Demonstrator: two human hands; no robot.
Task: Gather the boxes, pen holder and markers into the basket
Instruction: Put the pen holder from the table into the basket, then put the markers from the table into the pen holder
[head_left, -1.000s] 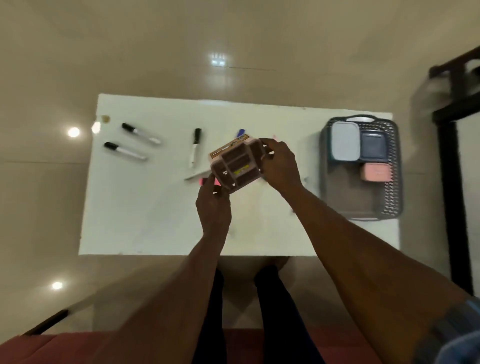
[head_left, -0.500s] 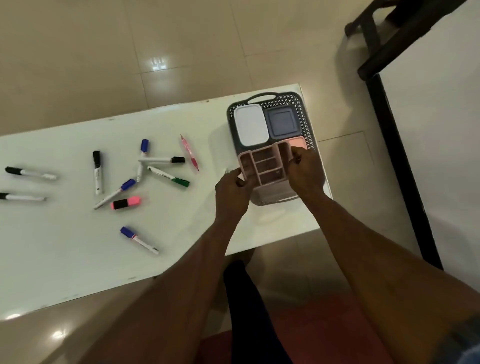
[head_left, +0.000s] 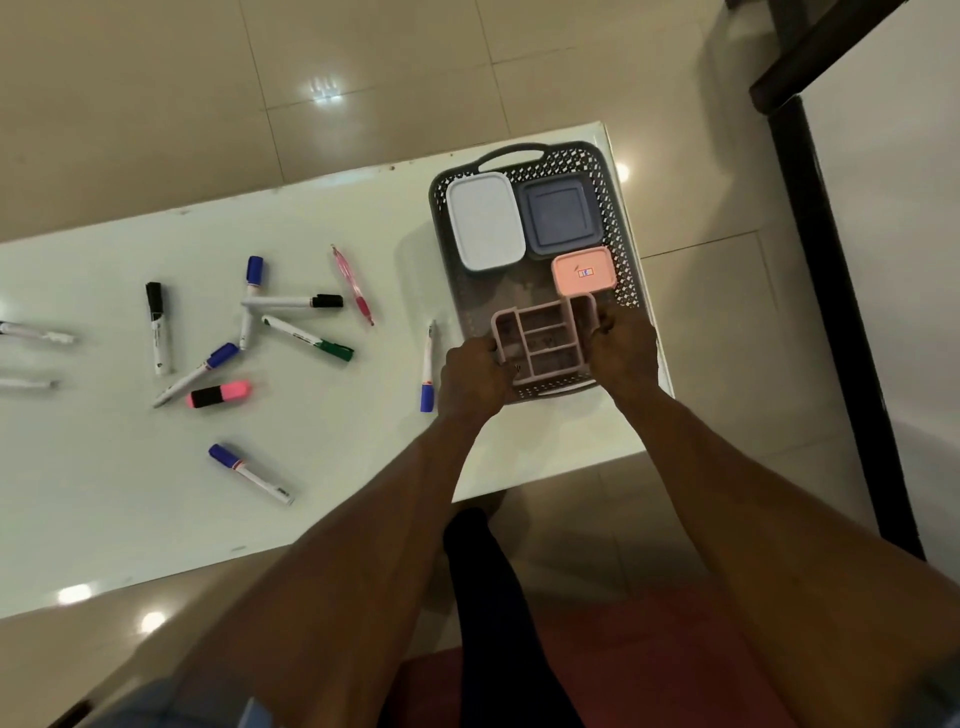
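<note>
Since half a second ago the pink compartmented plastic pen holder (head_left: 545, 338) has come lower into the near end of the dark grey perforated plastic basket (head_left: 621, 218), and a blue-capped white marker (head_left: 427, 366) now shows on the table just left of the basket. At the far left of the pale green table (head_left: 104, 519), two white markers (head_left: 36, 332) lie blurred at the picture's edge. Next comes an upright black-capped white marker (head_left: 157, 328), then a loose cluster: a long blue-capped marker (head_left: 196, 374), a pink highlighter with a black cap (head_left: 219, 395), another blue-capped marker (head_left: 250, 301), a black-capped marker (head_left: 292, 301) lying across it, and a green-capped marker (head_left: 309, 338). A further blue-capped marker (head_left: 251, 473) lies alone nearer the table's front edge, and a slim pink pen (head_left: 353, 286) lies to the right of the cluster. The left hand (head_left: 475, 379) grips the pen holder's left side, fingers curled over its rim; the right hand (head_left: 626, 348) clasps its right side likewise. Whether the holder rests on the basket floor cannot be told. Behind it in the basket sit a white lidded rectangular box (head_left: 485, 221), a dark blue-grey square lidded box (head_left: 560, 215) and a small pink lidded box (head_left: 584, 271), the last touching the holder's far corner.
</note>
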